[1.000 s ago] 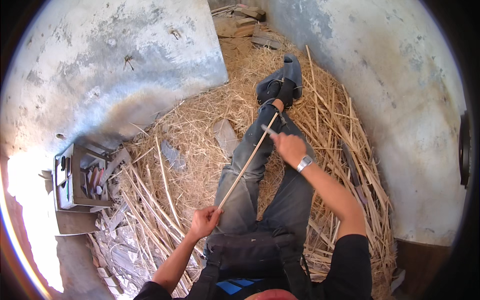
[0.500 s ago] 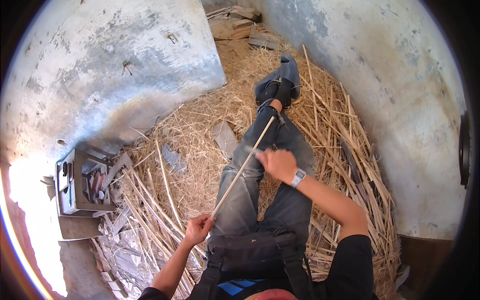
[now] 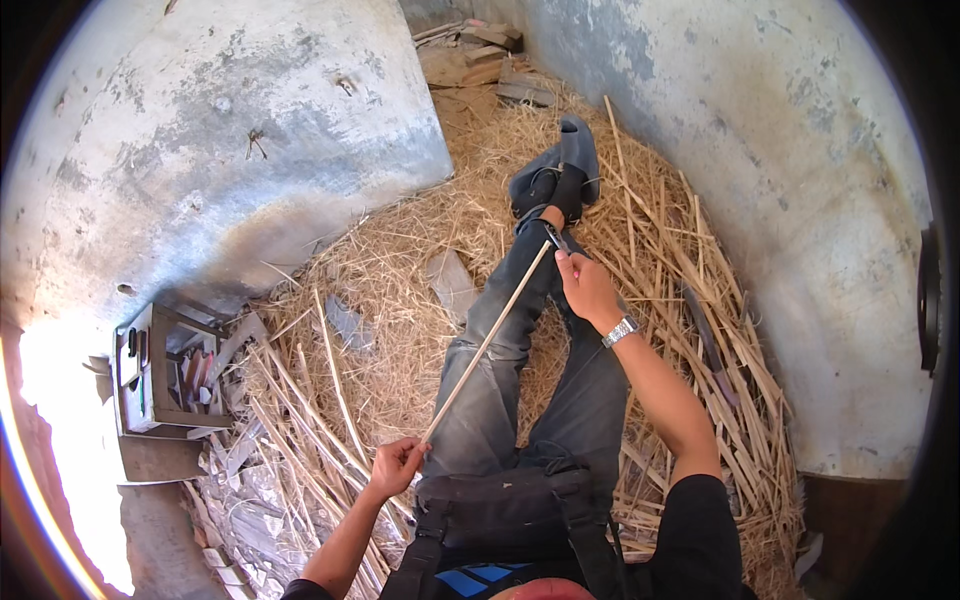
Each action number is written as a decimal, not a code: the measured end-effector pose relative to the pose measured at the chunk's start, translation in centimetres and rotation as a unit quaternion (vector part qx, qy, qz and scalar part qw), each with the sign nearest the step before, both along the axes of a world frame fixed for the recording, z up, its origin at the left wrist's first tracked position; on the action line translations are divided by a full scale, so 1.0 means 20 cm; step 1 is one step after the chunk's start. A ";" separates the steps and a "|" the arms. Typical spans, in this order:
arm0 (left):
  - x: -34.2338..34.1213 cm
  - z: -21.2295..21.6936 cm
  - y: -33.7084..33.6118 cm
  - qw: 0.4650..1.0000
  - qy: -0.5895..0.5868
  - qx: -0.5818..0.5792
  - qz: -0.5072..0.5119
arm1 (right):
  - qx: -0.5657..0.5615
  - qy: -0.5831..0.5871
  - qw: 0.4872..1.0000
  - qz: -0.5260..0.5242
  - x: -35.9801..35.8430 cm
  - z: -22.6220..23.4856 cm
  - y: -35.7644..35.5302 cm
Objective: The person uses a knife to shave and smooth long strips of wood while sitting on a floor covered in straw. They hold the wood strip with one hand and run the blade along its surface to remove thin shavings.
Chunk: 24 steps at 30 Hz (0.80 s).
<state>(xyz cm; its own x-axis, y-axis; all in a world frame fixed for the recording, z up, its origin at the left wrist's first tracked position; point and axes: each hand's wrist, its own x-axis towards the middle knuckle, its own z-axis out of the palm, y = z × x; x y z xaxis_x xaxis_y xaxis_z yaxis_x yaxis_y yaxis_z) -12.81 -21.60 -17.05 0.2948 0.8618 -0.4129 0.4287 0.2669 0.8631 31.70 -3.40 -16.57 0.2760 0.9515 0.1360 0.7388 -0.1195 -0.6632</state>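
A thin, pale wooden stick (image 3: 487,343) slants over my outstretched legs (image 3: 480,390). Its near end is pinched in my left hand (image 3: 397,465), beside my left thigh. My right hand (image 3: 588,287) is closed around a small knife (image 3: 555,237), mostly hidden by the fingers. The short metal blade shows at the far tip of the stick, near my ankles; whether it touches the wood I cannot tell. A watch (image 3: 620,331) is on my right wrist. My feet in dark shoes (image 3: 560,170) are crossed on the straw.
Straw and shavings (image 3: 390,270) cover the floor. Long split sticks (image 3: 735,350) are heaped on my right, and more sticks (image 3: 310,420) lie on my left. A small wooden stool (image 3: 165,370) with tools stands at the left. Worn plaster walls (image 3: 780,180) curve around; wood pieces (image 3: 490,45) lie far off.
My right hand has moved away from me with the knife, from the middle of the stick to its far end. My left hand keeps hold of the near end, almost unmoved.
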 end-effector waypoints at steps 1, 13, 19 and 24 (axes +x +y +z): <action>0.00 0.00 0.00 1.000 0.000 -0.002 0.001 | 0.011 0.034 0.999 0.010 0.00 -0.01 0.00; 0.06 0.07 0.14 0.997 -0.048 -0.068 0.000 | 0.059 0.293 0.954 -0.013 -0.06 -0.02 0.12; 0.34 0.14 0.29 0.961 -0.186 -0.195 0.057 | -0.024 0.106 0.987 0.116 -0.30 0.07 -0.10; 0.50 0.14 0.42 0.926 -0.237 -0.281 0.081 | -0.057 -0.058 0.977 0.197 -0.44 0.10 -0.29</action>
